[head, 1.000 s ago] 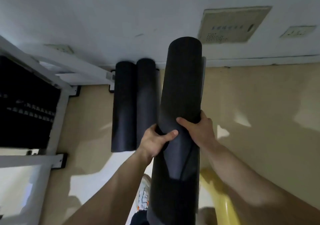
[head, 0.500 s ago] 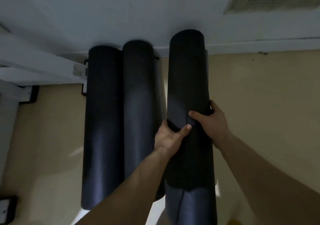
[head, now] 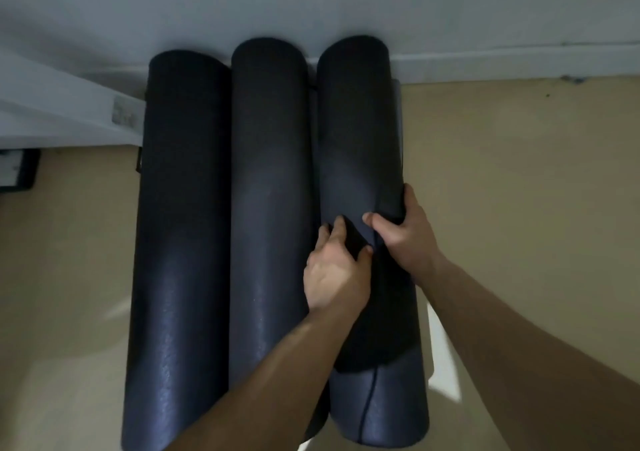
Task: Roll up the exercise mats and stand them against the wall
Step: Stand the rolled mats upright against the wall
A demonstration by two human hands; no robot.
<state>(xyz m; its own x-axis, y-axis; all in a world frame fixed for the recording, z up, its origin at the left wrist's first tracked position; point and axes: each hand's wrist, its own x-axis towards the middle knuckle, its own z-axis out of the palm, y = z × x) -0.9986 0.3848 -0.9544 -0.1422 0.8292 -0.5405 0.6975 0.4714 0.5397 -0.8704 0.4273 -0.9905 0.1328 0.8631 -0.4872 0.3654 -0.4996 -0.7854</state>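
Observation:
Three dark rolled exercise mats stand side by side, their far ends at the white wall (head: 311, 3). The left mat (head: 180, 225) and the middle mat (head: 270, 190) stand untouched. The right mat (head: 356, 131) is held by both hands around its middle. My left hand (head: 336, 270) grips it from the left, thumb across the front over the loose outer flap. My right hand (head: 408, 235) wraps its right side, thumb on the front. The lower part of this mat reaches down between my forearms.
Beige floor (head: 519, 208) lies to the right and left of the mats. A white frame beam (head: 62, 114) slants in at the upper left, with a dark foot plate (head: 17, 173) on the floor. A white skirting (head: 502, 69) runs along the wall's base.
The right mat has moved in beside the other two, its far end now against the wall. Both hands kept their grip, and the view has closed in on the mats.

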